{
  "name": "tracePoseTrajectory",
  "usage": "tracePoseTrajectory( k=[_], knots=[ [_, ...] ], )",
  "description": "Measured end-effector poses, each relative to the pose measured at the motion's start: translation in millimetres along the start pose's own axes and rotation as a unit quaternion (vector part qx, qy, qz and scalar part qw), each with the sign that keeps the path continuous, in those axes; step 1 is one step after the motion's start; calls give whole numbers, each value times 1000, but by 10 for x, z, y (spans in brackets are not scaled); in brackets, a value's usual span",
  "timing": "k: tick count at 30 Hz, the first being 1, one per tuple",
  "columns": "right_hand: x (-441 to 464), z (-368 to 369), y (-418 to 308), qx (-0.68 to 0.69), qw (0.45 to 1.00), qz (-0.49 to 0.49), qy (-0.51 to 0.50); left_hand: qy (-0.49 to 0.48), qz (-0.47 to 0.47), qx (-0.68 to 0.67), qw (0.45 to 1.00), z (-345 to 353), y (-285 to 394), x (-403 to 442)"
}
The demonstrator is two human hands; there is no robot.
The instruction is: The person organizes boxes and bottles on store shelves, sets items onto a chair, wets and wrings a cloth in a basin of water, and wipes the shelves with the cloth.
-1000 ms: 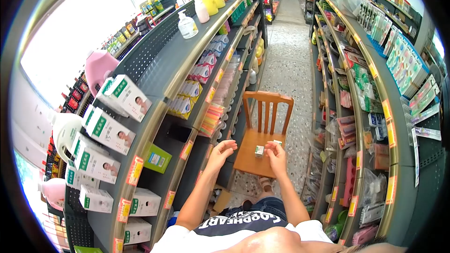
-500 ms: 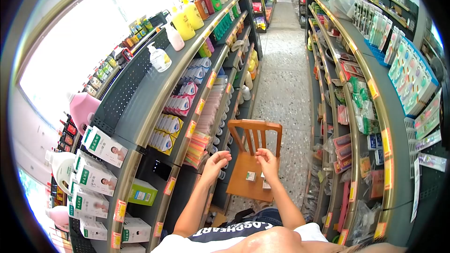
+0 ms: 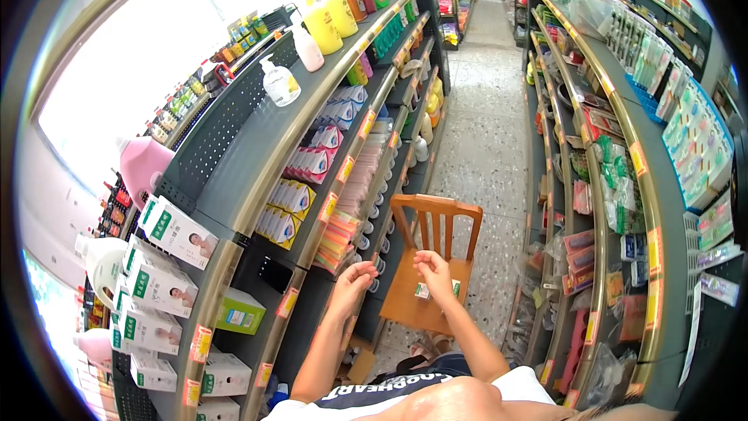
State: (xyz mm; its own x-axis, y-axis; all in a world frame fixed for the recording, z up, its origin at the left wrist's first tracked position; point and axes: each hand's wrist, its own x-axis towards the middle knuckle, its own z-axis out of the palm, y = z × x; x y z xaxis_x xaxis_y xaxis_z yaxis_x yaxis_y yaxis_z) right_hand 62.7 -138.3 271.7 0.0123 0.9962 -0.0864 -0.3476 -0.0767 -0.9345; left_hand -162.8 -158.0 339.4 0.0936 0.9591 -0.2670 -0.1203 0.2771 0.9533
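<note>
My left hand [image 3: 354, 282] hangs in the air left of the chair, fingers loosely curled and apart, with nothing visible in it. Over the seat of the wooden chair [image 3: 399, 302], my right hand [image 3: 435, 274] is likewise half curled and holds nothing I can see. A small white-and-green box [image 3: 421, 291] lies on the seat, just beyond my right hand in the view. Another small box [image 3: 456, 288] shows beside my right fingers, partly hidden by the hand. Neither hand appears to touch the chair or the boxes.
Shelving [image 3: 226, 203] on my left bears white-and-green cartons [image 3: 160, 284], a pump bottle [image 3: 280, 84] and yellow soap packs [image 3: 287, 214]. A dark phone-like object [image 3: 274, 275] sits on a lower shelf. Shelves [image 3: 600, 86] on the right hold packaged goods. A speckled floor aisle [image 3: 479, 132] runs between.
The view has shifted, so shelves and chair appear slightly farther right. My hands have drawn a little closer together, and my right hand now partly covers the boxes on the seat.
</note>
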Motion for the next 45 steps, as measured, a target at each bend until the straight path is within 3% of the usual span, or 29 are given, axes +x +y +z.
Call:
tracePoseTrajectory(
  k=[13, 19, 29, 39, 45],
  knots=[
    [-237, 15, -307, -60, 997, -19, 45, -21, 15, -62, 998, -187, -159, -132],
    [-144, 149, -590, -72, 996, -44, -11, 13, 28, -61, 998, -162, 24, -158],
    [467, -625, -978, -69, 994, -79, -12, 0, 67, -39, 997, 675, 178, 398],
    [1827, -1577, -1606, -39, 996, -70, -34, 70, 82, -60, 992, 1775, 501, 1285],
    [2152, -1720, -1773, -17, 997, -64, -36, 68, 92, -55, 992, 1962, 624, 1560]
  ],
)
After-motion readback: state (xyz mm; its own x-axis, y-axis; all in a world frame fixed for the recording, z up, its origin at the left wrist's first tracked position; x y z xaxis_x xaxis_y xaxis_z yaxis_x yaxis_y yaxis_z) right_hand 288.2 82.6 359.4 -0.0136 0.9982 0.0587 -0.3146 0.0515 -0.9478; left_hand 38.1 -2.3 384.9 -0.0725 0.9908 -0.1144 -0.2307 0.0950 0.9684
